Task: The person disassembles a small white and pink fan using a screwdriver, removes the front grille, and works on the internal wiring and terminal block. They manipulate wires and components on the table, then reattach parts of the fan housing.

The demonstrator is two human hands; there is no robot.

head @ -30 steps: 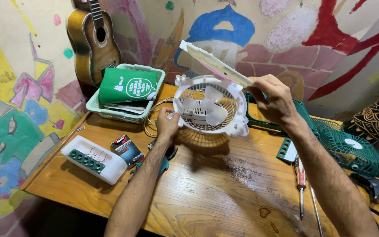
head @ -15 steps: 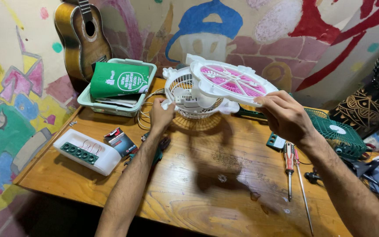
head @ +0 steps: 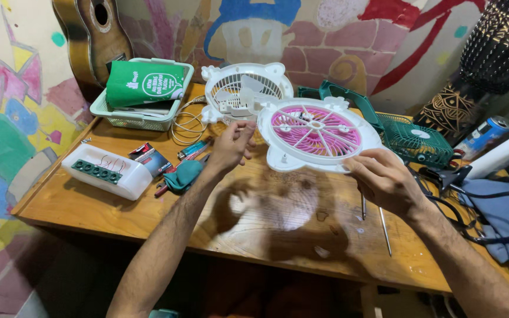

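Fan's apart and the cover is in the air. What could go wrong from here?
The right hand holds the white and pink fan cover only by its edge, so it may slip onto the wooden table. The fan body stands tilted behind the left hand and could tip onto the coiled wire.

This looks like a small home repair corner rather than a proper shop. A worn wooden table (head: 148, 206) stands against a wall painted with bright murals (head: 7, 118), with a guitar (head: 92, 35) leaning behind it. Opened fan parts (head: 319, 132), screwdrivers (head: 384, 227), pliers (head: 175, 179) and loose wire (head: 187, 126) lie scattered across it.
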